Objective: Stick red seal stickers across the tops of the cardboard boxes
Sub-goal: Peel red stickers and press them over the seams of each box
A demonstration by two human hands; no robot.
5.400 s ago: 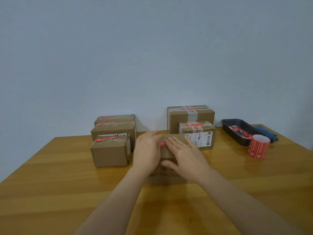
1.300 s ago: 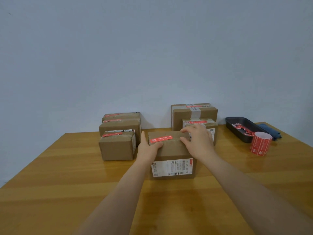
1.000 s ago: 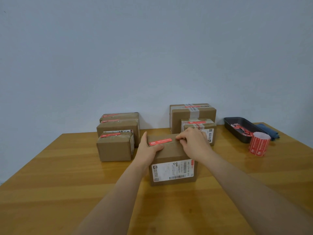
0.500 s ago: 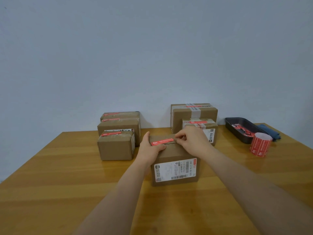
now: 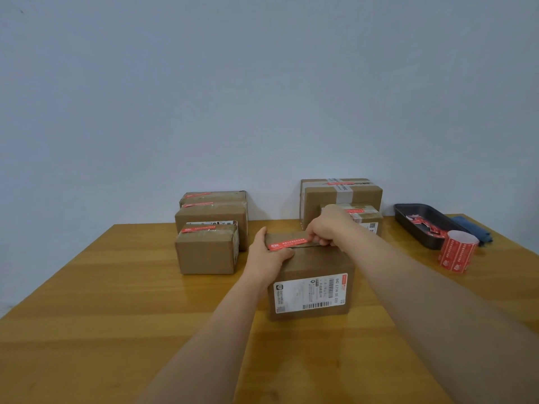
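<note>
Since half a second earlier, the right hand (image 5: pixel 326 228) had curled tighter at the sticker's right end, while the left hand (image 5: pixel 267 255) stayed clamped on the box's left top edge. Biggest first: the wooden worktop (image 5: pixel 116 316) spread under everything. On it, front and centre, stood the cardboard box (image 5: pixel 313 281) with its white shipping label facing the camera. Behind to the left sat a row of three smaller boxes (image 5: pixel 208 246), each already red-sealed on top; behind to the right, a large taped box (image 5: pixel 339 196) with a smaller one (image 5: pixel 364 218) in front of it, partly hidden by the right hand. At far right lay a dark tray (image 5: pixel 420 225) holding red scraps, a blue cloth (image 5: pixel 469 228) beside it, and the sticker roll (image 5: pixel 458 252) standing upright nearby. Smallest: the red seal sticker (image 5: pixel 287 244), lying across the front box's top seam. Right grip pinched its right end; left grip was holding the box, thumb resting on the sticker's left end.
</note>
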